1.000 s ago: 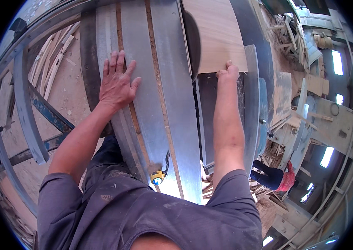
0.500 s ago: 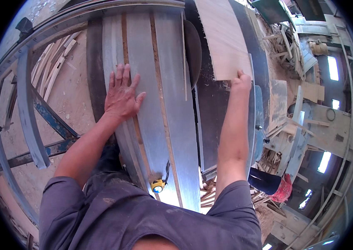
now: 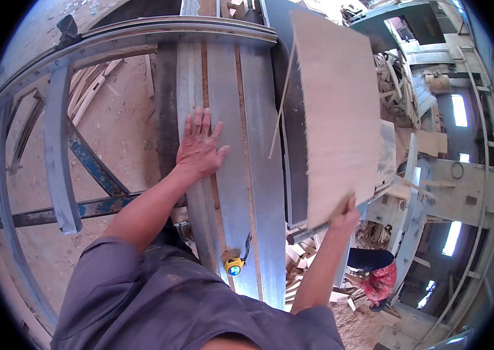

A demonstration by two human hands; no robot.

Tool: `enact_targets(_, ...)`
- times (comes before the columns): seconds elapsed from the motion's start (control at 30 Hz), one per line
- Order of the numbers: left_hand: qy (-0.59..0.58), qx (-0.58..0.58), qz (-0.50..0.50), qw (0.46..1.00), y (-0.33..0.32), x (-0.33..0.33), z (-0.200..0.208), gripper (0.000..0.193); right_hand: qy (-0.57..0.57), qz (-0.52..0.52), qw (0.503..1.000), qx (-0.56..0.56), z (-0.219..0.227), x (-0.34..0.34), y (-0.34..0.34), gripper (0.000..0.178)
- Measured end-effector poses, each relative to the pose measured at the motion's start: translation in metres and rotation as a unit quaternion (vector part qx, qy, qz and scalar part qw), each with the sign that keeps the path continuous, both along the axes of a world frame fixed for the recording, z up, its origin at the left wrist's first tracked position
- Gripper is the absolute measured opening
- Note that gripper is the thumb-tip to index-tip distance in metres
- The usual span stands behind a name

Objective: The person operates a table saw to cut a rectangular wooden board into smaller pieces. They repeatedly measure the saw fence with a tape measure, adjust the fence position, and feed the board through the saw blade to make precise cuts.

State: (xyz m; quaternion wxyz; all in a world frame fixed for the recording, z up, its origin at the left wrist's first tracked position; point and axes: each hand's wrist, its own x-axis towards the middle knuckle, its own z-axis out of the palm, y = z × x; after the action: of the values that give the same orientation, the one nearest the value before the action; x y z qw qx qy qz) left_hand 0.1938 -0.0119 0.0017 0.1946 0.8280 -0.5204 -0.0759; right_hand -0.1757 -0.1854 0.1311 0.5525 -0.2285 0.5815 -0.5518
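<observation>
My left hand (image 3: 202, 146) lies flat with its fingers stretched out on the grooved metal table (image 3: 264, 175) of a saw bench. At the right, my right hand (image 3: 345, 217) grips the near edge of a pale plywood panel (image 3: 343, 116), its thumb on top and its other fingers hidden beneath. The panel covers much of the dark bench top (image 3: 296, 192). Beside the panel's left edge, a thin wood strip (image 3: 280, 111) lies slanted. A yellow tape measure (image 3: 234, 266) rests on the metal table close to my body.
A metal crosswise fence (image 3: 159, 34) spans the far side. The blue-grey frame (image 3: 60, 157) extends at the left over a dusty floor. Wood offcuts (image 3: 302, 262) lie beyond the bench's near right corner. A person in a red top (image 3: 380, 281) bends down at the right.
My right hand has drawn the plywood panel nearer and a little right. The thin strip has swung from upright to slanted. My left hand stays flat on the metal table.
</observation>
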Motion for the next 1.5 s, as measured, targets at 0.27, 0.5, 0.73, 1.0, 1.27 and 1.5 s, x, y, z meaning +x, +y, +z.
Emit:
enact_targets(0.27,0.019,-0.022,-0.039,0.999,0.018,-0.013,0.001,0.068,-0.044,-0.066,0.996,0.040,-0.024,-0.079,0.183,0.040)
enact_targets(0.5,0.532,-0.213,0.018,0.819,0.066,-0.008,-0.008,0.056,-0.030,0.000,1.000,0.003,-0.038,-0.088,0.269,0.039)
enact_targets(0.73,0.836,-0.257,0.209,0.437,0.173,0.063,0.005,0.046,0.102,0.160,0.980,0.054,-0.031,-0.007,0.240,0.041)
enact_targets(1.0,0.798,-0.417,0.286,0.328,0.216,0.138,0.024,0.049,0.424,0.345,0.829,-0.117,-0.088,0.102,0.082,0.050)
enact_targets(1.27,0.790,-0.424,0.324,0.301,0.187,0.105,0.031,0.054,0.759,0.321,0.566,-0.031,-0.128,0.006,0.150,0.041)
enact_targets(1.5,0.796,-0.406,0.369,0.254,0.162,0.101,-0.011,0.052,0.768,0.178,0.587,-0.186,-0.108,0.035,0.186,0.057)
